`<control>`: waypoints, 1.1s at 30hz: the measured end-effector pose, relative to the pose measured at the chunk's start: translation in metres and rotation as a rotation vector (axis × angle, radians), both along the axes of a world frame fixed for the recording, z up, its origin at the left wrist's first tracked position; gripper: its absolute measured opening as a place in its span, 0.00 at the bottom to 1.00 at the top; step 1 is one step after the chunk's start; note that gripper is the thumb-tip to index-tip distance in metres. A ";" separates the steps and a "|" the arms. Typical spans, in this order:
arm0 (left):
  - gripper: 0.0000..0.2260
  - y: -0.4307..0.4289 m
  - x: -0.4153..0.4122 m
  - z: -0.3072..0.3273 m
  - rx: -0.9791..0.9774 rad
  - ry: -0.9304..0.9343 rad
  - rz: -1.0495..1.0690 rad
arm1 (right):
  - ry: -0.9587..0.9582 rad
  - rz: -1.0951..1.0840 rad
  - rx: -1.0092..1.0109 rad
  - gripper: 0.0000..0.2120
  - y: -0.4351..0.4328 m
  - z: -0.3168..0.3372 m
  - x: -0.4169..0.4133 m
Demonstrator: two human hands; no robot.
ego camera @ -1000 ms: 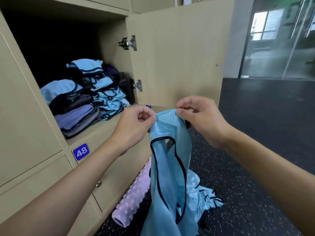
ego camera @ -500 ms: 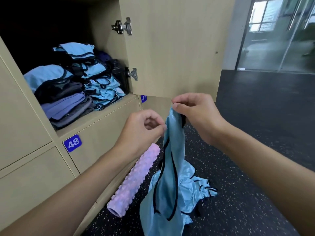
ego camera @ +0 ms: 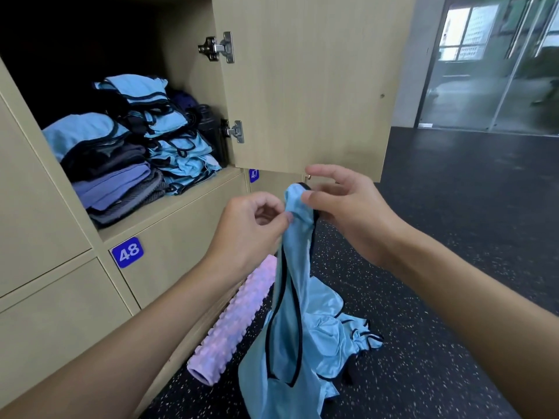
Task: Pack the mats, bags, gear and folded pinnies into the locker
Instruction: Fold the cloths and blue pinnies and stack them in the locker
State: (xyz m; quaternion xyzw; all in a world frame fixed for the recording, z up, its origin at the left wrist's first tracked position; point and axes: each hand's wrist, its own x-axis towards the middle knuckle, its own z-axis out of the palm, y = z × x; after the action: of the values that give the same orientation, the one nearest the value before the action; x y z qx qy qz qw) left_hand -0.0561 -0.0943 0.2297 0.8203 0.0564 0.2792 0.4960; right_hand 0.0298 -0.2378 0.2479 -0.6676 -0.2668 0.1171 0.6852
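A light blue pinny (ego camera: 292, 285) with dark trim hangs unfolded in front of me. My left hand (ego camera: 251, 228) pinches its top edge from the left, and my right hand (ego camera: 348, 211) pinches the same bunched top from the right, index finger lifted. The open locker (ego camera: 169, 207) at upper left holds folded blue pinnies (ego camera: 169, 140), a blue bundle (ego camera: 81, 134) and folded purple and grey mats (ego camera: 121, 192). More loose blue pinnies (ego camera: 341, 337) lie on the floor below.
The locker door (ego camera: 308, 86) stands open just behind my hands. A pink knobbly foam roller (ego camera: 233, 325) lies on the dark speckled floor against the lower lockers. A blue plate marked 48 (ego camera: 127, 252) sits under the shelf. Glass doors (ego camera: 490, 65) are far right.
My hands have drawn close together, bunching the pinny's top from spread wide to a narrow fold. The view has dropped slightly toward the floor.
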 end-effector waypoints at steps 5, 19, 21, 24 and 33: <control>0.04 0.015 -0.003 0.013 -0.096 -0.041 0.014 | -0.110 0.083 -0.166 0.20 -0.003 -0.002 -0.003; 0.03 0.004 -0.008 0.008 0.176 0.031 -0.023 | -0.047 -0.023 0.095 0.07 0.000 0.016 -0.008; 0.04 0.006 -0.007 0.007 0.194 -0.001 -0.005 | -0.085 -0.004 0.069 0.12 -0.003 0.018 -0.008; 0.08 0.008 -0.007 0.013 0.144 -0.091 0.010 | -0.182 -0.009 -0.036 0.18 -0.009 0.019 -0.005; 0.08 0.004 -0.010 0.026 0.045 -0.220 -0.133 | -0.623 -0.220 -0.276 0.12 -0.014 0.030 -0.005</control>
State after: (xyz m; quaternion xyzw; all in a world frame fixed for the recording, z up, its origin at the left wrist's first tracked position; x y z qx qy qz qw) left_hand -0.0661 -0.0901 0.2556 0.7977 -0.0593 0.3350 0.4980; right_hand 0.0245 -0.2513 0.2782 -0.7823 -0.3709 -0.1316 0.4827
